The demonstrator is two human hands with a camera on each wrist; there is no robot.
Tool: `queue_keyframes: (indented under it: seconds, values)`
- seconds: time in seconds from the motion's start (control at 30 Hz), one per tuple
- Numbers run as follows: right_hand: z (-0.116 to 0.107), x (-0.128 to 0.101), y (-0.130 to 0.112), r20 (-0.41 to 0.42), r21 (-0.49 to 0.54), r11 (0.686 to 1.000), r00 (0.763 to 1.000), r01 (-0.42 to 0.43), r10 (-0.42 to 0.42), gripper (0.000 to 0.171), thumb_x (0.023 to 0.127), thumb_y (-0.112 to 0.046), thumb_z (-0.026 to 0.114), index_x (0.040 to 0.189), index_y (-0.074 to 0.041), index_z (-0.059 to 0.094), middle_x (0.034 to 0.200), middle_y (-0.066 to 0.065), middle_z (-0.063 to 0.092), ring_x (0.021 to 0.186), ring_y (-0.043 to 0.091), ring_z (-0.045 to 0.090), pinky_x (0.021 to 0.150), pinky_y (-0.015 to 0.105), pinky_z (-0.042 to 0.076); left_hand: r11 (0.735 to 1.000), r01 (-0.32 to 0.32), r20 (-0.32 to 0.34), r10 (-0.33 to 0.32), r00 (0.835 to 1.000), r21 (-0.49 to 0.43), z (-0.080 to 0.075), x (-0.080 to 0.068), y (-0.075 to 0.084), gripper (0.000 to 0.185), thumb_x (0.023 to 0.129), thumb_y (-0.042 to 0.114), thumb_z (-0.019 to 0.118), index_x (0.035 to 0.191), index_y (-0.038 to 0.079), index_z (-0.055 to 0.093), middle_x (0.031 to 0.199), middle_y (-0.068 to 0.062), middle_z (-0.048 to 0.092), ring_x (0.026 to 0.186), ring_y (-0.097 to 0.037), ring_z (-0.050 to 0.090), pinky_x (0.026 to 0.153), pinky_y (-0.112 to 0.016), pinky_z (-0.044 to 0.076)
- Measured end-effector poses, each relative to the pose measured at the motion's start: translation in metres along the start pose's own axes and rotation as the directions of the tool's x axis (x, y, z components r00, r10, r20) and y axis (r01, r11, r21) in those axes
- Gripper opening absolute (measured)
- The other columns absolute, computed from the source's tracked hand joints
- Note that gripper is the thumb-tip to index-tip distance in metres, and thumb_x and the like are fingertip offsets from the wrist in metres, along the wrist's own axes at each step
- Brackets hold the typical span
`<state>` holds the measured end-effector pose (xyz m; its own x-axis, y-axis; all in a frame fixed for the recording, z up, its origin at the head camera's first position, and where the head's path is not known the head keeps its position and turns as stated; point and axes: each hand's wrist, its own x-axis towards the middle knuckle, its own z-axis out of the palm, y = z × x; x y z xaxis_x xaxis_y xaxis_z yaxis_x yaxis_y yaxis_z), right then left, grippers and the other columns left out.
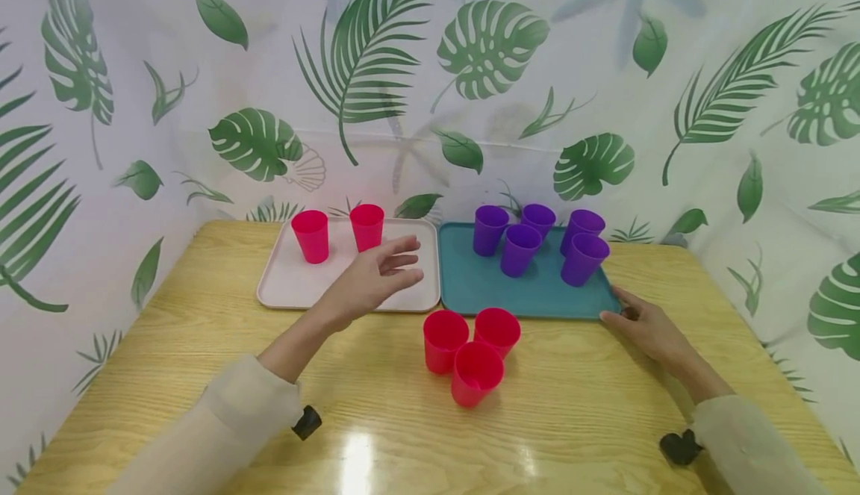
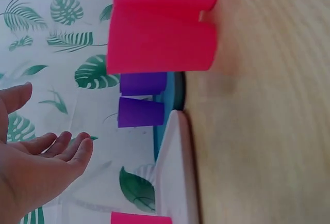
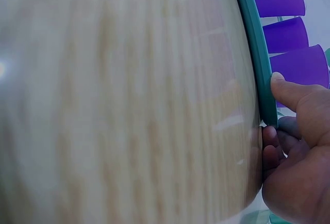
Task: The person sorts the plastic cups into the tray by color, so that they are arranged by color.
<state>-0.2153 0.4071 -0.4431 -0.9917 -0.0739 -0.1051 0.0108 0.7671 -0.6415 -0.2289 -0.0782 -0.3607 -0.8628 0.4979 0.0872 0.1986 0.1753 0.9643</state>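
Observation:
My right hand [image 1: 648, 327] grips the near right corner of the teal tray [image 1: 470, 286]. In the right wrist view, the thumb [image 3: 289, 91] lies on the tray's rim, with the other fingers curled by its corner. Several purple cups [image 1: 521, 250] stand upright on that tray. Over the white tray [image 1: 285, 286] hovers my left hand [image 1: 363, 278], fingers extended and holding nothing. Two red cups, one at left [image 1: 311, 237] and one behind the left hand [image 1: 366, 225], stand on the white tray; the hand partly covers the second one.
Three more red cups [image 1: 478, 375] stand bunched on the wooden table [image 1: 376, 405], in front of where the trays meet. The trays lie side by side near the back edge. Behind them hangs a leaf-print cloth [image 1: 497, 129].

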Motion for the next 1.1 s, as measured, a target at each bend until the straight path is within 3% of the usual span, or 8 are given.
queue_keyframes:
  seconds: [0.37, 0.53, 0.77, 1.1]
  values:
    - [0.002, 0.000, 0.001, 0.002, 0.005, 1.000, 1.000, -0.010, 0.010, 0.080, 0.107, -0.041, 0.057, 0.162, 0.003, 0.020, 0.121, 0.026, 0.054, 0.108, 0.035, 0.046, 0.090, 0.047, 0.041, 1.000, 0.028, 0.155, -0.026, 0.988, -0.010, 0.027, -0.016, -0.021, 0.072, 0.098, 0.014, 0.068, 0.160, 0.003, 0.034, 0.161, -0.017, 0.040, 0.146, -0.043, 0.039, 0.113, -0.047, 0.043]
    - [0.001, 0.001, 0.001, 0.003, 0.001, 1.000, 1.000, -0.003, 0.003, 0.079, 0.107, -0.041, 0.057, 0.162, 0.002, 0.021, 0.117, 0.022, 0.054, 0.105, 0.031, 0.046, 0.086, 0.037, 0.041, 0.999, 0.026, 0.214, -0.020, 0.977, -0.022, 0.035, -0.018, -0.025, 0.074, 0.097, 0.014, 0.068, 0.160, 0.002, 0.032, 0.162, -0.017, 0.038, 0.148, -0.042, 0.036, 0.113, -0.048, 0.043]
    - [-0.001, 0.001, 0.002, 0.004, 0.010, 1.000, 1.000, 0.020, -0.020, 0.079, 0.106, -0.042, 0.057, 0.162, 0.002, 0.022, 0.117, 0.020, 0.054, 0.105, 0.028, 0.045, 0.079, 0.026, 0.040, 0.999, 0.022, 0.245, -0.013, 0.969, -0.033, 0.039, -0.018, -0.030, 0.076, 0.097, 0.014, 0.070, 0.161, 0.000, 0.030, 0.162, -0.017, 0.038, 0.147, -0.037, 0.037, 0.115, -0.048, 0.042]
    - [0.000, 0.000, 0.001, 0.002, 0.007, 1.000, 1.000, 0.020, -0.020, 0.077, 0.107, -0.039, 0.058, 0.162, 0.002, 0.022, 0.112, 0.017, 0.054, 0.101, 0.026, 0.045, 0.077, 0.029, 0.039, 1.000, 0.018, 0.257, -0.016, 0.966, -0.004, 0.044, -0.019, -0.037, 0.074, 0.096, 0.013, 0.071, 0.159, 0.000, 0.035, 0.160, -0.014, 0.042, 0.144, -0.034, 0.043, 0.114, -0.043, 0.044]
